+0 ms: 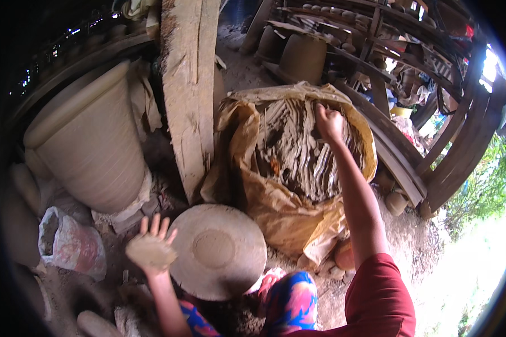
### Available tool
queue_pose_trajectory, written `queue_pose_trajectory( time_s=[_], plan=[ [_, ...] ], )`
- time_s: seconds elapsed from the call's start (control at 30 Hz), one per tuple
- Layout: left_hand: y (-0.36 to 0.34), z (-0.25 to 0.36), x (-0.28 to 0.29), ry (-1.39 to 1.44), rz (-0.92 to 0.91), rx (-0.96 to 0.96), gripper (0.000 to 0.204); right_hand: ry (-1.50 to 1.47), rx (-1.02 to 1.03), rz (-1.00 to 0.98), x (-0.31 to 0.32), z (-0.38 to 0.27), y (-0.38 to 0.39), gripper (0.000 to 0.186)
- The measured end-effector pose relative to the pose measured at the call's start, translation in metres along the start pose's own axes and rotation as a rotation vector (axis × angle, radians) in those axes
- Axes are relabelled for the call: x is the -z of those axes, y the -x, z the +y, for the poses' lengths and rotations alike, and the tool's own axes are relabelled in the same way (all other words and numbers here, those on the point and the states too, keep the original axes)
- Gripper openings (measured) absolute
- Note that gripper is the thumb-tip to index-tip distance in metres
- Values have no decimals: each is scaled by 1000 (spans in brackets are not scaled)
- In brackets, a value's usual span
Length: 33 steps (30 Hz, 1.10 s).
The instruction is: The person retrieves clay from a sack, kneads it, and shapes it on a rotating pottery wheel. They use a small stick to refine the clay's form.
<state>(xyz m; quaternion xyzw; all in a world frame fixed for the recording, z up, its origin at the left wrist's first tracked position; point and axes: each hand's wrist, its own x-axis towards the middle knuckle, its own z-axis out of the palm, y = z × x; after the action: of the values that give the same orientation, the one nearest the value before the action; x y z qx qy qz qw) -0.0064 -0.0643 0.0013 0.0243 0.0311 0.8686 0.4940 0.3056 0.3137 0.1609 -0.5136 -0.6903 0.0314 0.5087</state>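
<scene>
Right hand point(329, 122), upper centre of frame: arm stretched out, fingers curled down into the clay point(303, 151), a ridged grey mass filling the open brown sack point(275, 208). Grip looks closed onto the clay surface; can't tell if a lump has come free. The clay sits directly under and around that hand, centre of frame.

Left hand point(152, 250), lower left: palm open and flat, fingers spread wide, coated in clay, holding nothing. It hovers at the left edge of the round wheel disc point(219, 250), which lies on the ground just below the sack.

Large pale clay pot point(90, 146) stands at left, well apart from both hands. Rough wooden post point(188, 84) rises between pot and sack. Small pink bag point(73, 244) at far lower left.
</scene>
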Motion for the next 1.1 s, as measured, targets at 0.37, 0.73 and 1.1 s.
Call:
queue_pose_trajectory(
  time_s=[0.37,0.73,1.1],
  plan=[
    [13,-38,7,-344,34,-250,56,-617,-11,-1010,-32,-215,290,99],
    [38,-57,1,-570,-27,-448,44,-705,225,-352,-23,-224,333,41],
    [31,-74,-8,-678,-63,-360,39,-719,80,-356,-21,-195,325,40]
  ],
)
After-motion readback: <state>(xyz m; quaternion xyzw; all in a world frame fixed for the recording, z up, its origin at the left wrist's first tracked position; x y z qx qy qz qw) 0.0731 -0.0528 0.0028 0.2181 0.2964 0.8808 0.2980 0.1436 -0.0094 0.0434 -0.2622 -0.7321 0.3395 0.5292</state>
